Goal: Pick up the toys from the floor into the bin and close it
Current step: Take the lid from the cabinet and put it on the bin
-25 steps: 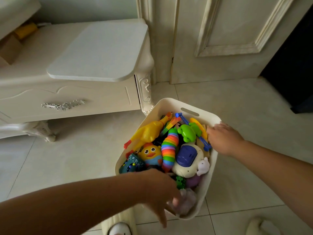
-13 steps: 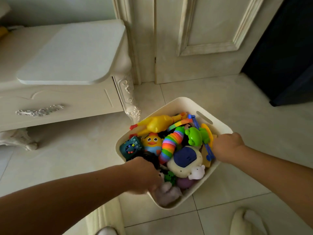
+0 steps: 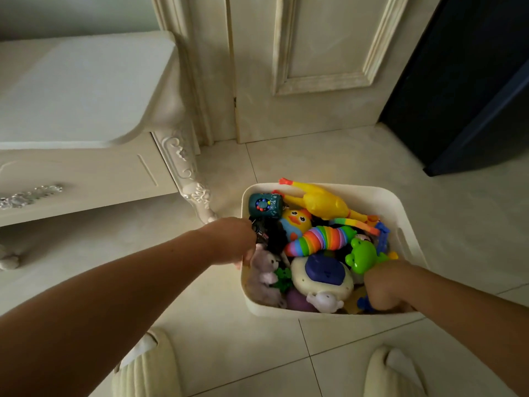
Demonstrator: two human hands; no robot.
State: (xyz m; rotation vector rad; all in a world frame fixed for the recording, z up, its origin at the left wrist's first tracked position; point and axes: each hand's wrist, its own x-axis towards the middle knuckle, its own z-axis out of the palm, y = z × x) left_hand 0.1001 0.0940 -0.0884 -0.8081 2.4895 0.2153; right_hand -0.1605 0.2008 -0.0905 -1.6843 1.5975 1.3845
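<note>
Hands [image 3: 232,242] on bin [image 3: 274,309], tiled floor [image 3: 329,164]

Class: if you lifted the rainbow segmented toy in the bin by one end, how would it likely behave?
The rainbow toy is built of many ridged segments and lies bent, so it would probably droop and flex, not stay stiff. It looks like plastic, so likely light; the ridges should help grip.

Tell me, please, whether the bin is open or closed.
Open. The bin has no lid on it; the toys inside show from above, and the chicken lies on top.
</note>
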